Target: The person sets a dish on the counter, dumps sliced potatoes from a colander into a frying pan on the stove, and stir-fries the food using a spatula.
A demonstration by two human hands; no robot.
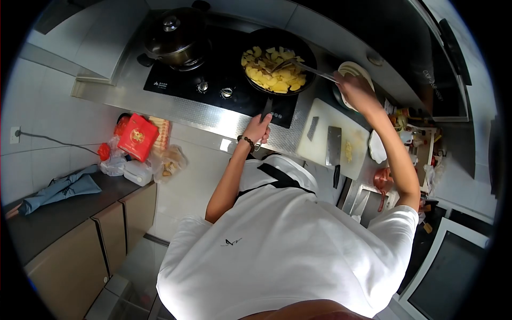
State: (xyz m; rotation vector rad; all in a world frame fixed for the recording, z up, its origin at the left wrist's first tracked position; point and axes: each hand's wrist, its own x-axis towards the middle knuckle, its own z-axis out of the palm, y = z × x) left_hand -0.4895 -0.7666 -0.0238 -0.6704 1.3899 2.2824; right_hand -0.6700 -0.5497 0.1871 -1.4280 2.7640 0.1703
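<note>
My left hand (257, 129) is closed around the black handle of a frying pan (296, 42) on the stove. Yellow slices that look like potato (277, 81) fill much of the pan. To the right, my right hand (356, 92) grips the end of a long metal spatula (316, 71), whose head is in among the slices. Behind the right hand, a pale bowl (349, 68) is partly hidden. Below it lies a white cutting board (314, 144) bearing a cleaver (334, 145), a dark flat blade-like piece (313, 128) and small chopped yellowish bits (349, 151).
A lidded pot (178, 42) stands on the left burner of the black cooktop (160, 80). A white dish (377, 146) and a reddish pan or ladle (383, 180) are right of the board. On the left counter (37, 234) are a red bag (138, 137) and a folded umbrella (64, 190).
</note>
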